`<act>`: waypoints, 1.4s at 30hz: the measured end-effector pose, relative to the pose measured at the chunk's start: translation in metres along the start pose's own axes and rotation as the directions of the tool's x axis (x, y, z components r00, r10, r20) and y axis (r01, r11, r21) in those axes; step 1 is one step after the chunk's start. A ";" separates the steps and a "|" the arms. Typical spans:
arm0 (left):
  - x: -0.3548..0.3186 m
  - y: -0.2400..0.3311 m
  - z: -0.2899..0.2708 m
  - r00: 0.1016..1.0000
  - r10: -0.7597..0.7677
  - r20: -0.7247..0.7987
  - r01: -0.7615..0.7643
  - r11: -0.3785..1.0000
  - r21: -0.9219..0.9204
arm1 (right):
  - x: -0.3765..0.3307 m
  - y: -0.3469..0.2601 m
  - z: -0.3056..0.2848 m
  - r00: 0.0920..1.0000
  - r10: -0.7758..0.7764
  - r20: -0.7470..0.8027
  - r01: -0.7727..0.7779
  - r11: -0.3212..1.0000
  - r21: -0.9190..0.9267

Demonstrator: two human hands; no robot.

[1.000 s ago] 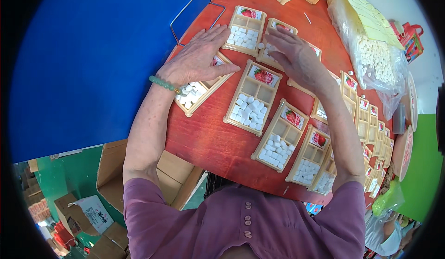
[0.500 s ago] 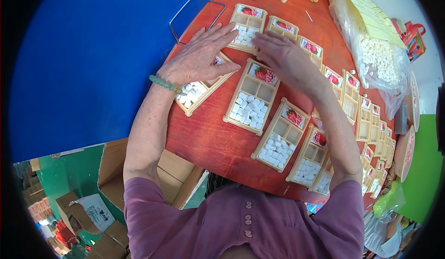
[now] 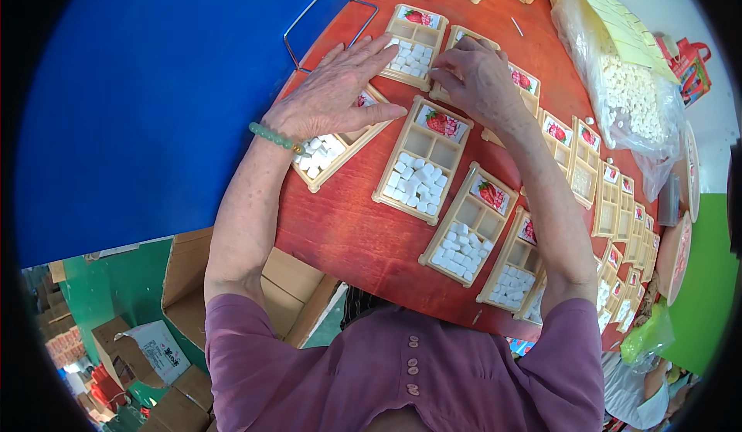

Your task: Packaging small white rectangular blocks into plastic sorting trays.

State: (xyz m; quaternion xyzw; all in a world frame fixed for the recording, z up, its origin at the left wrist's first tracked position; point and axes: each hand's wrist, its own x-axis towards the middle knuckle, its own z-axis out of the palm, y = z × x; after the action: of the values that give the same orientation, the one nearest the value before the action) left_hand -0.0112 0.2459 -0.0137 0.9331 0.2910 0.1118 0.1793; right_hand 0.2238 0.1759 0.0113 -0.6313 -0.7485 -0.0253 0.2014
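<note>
My left hand (image 3: 334, 92), with a green bead bracelet at the wrist, is spread flat. Its fingertips reach the left side of a compartmented tray (image 3: 399, 28) holding small white marshmallow-like pieces (image 3: 410, 59). Below its palm lies a slanted tray (image 3: 317, 180), partly covered, also with white pieces. My right hand (image 3: 481, 80) is bent over another tray (image 3: 456, 33), fingers curled down toward it; what they hold, if anything, is hidden. Closer to me are a tray (image 3: 376, 196) and its neighbour (image 3: 423, 257), both with strawberry picture cards and white pieces.
More trays (image 3: 607, 214) stand in rows along the red table (image 3: 332, 235) to the right. A clear plastic bag (image 3: 634, 107) of white pieces lies at the far right. A metal wire frame (image 3: 297, 36) stands at the left edge. Cardboard boxes (image 3: 297, 281) sit below.
My right hand has shifted slightly right, and its fingers have curled down over the tray beneath it. The left hand has stayed almost still.
</note>
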 end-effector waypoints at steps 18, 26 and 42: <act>-0.001 0.002 -0.004 1.000 -0.002 0.004 0.002 1.000 -0.028 | 0.015 0.014 -0.011 0.967 0.191 0.167 -0.253 0.791 0.557; -0.002 0.007 -0.008 0.999 -0.014 0.030 0.014 1.000 -0.021 | 0.030 0.002 -0.006 0.974 0.189 0.121 -0.224 0.800 0.556; 0.000 0.004 -0.006 1.000 0.006 0.024 -0.006 1.000 -0.011 | 0.043 -0.001 0.027 0.999 0.007 -0.040 0.003 0.971 0.237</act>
State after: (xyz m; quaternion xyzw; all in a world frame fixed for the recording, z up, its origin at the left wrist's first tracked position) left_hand -0.0108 0.2449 -0.0069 0.9343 0.2852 0.1026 0.1877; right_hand 0.2107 0.2242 0.0011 -0.6030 -0.7411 0.0516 0.2907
